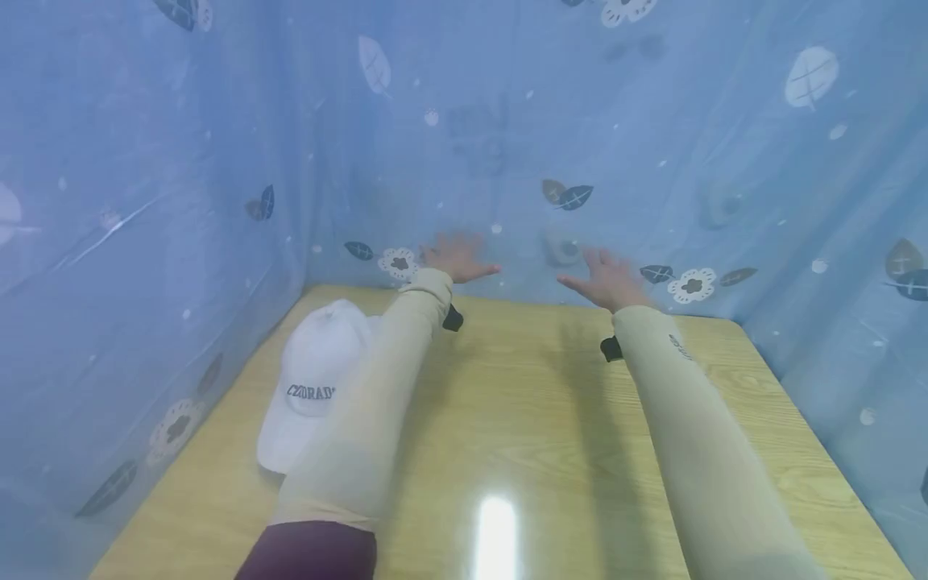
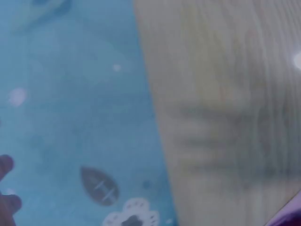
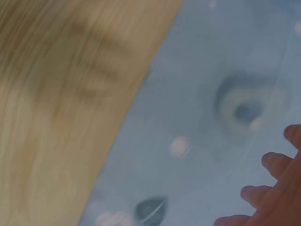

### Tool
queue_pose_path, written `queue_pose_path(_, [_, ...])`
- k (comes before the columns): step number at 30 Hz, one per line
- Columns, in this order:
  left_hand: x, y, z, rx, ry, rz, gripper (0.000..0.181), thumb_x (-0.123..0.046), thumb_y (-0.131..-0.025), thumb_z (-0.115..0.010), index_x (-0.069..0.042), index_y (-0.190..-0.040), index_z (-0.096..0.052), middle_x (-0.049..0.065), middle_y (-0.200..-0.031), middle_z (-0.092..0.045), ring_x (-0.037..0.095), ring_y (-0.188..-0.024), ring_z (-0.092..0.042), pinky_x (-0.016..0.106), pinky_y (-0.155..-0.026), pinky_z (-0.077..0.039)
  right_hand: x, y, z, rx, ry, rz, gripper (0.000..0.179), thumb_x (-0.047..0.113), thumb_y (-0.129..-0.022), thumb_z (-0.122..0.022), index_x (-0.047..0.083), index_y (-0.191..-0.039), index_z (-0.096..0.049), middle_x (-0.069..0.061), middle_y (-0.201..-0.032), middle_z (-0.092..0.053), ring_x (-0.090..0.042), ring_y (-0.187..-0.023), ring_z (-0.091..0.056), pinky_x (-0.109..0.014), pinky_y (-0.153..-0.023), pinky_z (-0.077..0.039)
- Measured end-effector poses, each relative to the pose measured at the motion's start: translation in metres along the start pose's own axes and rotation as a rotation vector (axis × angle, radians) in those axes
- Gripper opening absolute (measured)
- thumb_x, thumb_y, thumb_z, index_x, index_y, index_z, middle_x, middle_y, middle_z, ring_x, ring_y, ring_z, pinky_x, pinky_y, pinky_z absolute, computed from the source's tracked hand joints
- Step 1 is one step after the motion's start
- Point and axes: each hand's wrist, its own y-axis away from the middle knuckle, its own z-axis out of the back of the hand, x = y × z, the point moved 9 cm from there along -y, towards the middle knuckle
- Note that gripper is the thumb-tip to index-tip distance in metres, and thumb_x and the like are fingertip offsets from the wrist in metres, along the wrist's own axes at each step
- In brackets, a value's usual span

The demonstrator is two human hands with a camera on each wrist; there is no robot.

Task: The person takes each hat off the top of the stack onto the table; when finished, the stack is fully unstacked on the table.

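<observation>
Fingers (image 3: 277,165) on both bare hands are straight and apart, gripping nothing: the left hand (image 1: 454,259), blurred, and the right hand (image 1: 609,280) reach palm-down over the far edge of a pale yellow wood-grain tabletop (image 1: 522,403), thumbs pointing toward each other. Whether either hand touches the blue curtain printed with leaves and white flowers (image 1: 652,137) behind, I cannot tell. Nearest them is a plain white baseball cap (image 1: 319,346), resting on the tabletop's left side beside the left forearm, which hides part of it. Its rounded crown points toward the curtain, its curved brim toward the wearer, and dark capital lettering, partly unclear, runs across the front. Long cream sleeves (image 1: 703,435) cover both arms, with dark maroon fabric (image 1: 312,552) above the left one. Shadows of the arms fall on the tabletop.
</observation>
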Motion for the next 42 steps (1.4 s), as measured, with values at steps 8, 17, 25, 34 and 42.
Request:
queue_pose_path(8, [0.047, 0.029, 0.036, 0.019, 0.039, -0.116, 0.081, -0.07, -0.081, -0.044, -0.029, -0.147, -0.021, 0.006, -0.15, -0.027, 0.031, -0.136, -0.023, 0.059, -0.107, -0.015, 0.073, -0.014, -0.016, -0.027, -0.125, 0.153, 0.08, 0.057, -0.091, -0.042, 0.01, -0.148, -0.014, -0.016, -0.149, -0.024, -0.034, -0.137, -0.02, -0.05, -0.11, -0.018])
queue_pose_path(17, [0.142, 0.11, 0.046, -0.055, 0.264, -0.089, 0.076, -0.05, -0.086, -0.057, -0.011, -0.145, -0.028, 0.016, -0.148, -0.027, 0.037, -0.135, -0.021, 0.057, -0.108, -0.013, 0.15, -0.017, -0.084, -0.057, -0.211, 0.239, 0.064, 0.051, -0.094, -0.04, 0.004, -0.138, -0.039, -0.013, -0.139, -0.044, -0.028, -0.127, -0.041, -0.042, -0.106, -0.031])
queue_pose_path(25, [0.223, 0.198, 0.01, -0.018, 0.543, 0.054, 0.075, -0.042, -0.09, -0.055, 0.006, -0.14, -0.027, 0.029, -0.143, -0.027, 0.048, -0.128, -0.026, 0.061, -0.103, -0.023, 0.206, 0.01, -0.149, 0.001, -0.412, 0.347, 0.048, 0.045, -0.094, -0.046, 0.007, -0.122, -0.056, -0.007, -0.109, -0.064, -0.021, -0.096, -0.059, -0.034, -0.082, -0.049])
queue_pose_path(34, [0.265, 0.268, -0.071, 0.101, 0.698, 0.152, 0.066, -0.031, -0.091, -0.057, 0.01, -0.136, -0.032, 0.033, -0.127, -0.046, 0.047, -0.109, -0.05, 0.057, -0.089, -0.042, 0.244, 0.041, -0.193, 0.224, -0.871, 0.186, 0.042, 0.031, -0.09, -0.059, -0.001, -0.117, -0.055, -0.018, -0.093, -0.064, -0.038, -0.085, -0.063, -0.042, -0.076, -0.052])
queue_pose_path(42, [0.269, 0.28, -0.119, 0.124, 1.028, 0.284, 0.058, -0.021, -0.089, -0.06, 0.011, -0.132, -0.036, 0.032, -0.124, -0.047, 0.034, -0.098, -0.059, 0.046, -0.077, -0.053, 0.238, 0.039, -0.199, 0.151, -0.958, 0.116, 0.037, 0.023, -0.087, -0.064, -0.006, -0.109, -0.059, -0.018, -0.081, -0.064, -0.033, -0.073, -0.065, -0.04, -0.069, -0.055])
